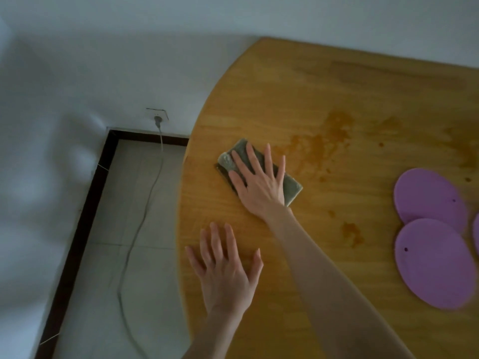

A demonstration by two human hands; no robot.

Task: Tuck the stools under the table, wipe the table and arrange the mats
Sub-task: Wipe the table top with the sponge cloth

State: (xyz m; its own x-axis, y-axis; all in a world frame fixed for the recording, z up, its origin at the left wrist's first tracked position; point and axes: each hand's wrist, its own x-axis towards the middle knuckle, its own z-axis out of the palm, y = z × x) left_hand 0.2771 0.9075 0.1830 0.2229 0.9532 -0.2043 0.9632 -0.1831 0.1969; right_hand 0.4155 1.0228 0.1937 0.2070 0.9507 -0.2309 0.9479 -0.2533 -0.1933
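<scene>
Grey folded cloth (293,187), wooden table (337,94), seemingly stained

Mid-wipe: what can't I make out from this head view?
Stools: none in head view; the table hides anything beneath it.
Third mat: cut off by the right edge, only a sliver shows.
Cloth: its middle lies under the right hand.

**Colours and markings, table edge**

Honey-yellow round wooden table (337,81): streaky darker grain, amber-brown blotchy stains (337,125) from centre to right of frame. Grey-green folded cloth (293,186), paler patch at its upper-left end. Plain lilac round mats (430,198) at right edge, two showing one small dark dot each. White wall (77,73) upper left; dark brown skirting board (85,211); pale grey floor tiles (124,203); grey-white cable (145,211).
</scene>
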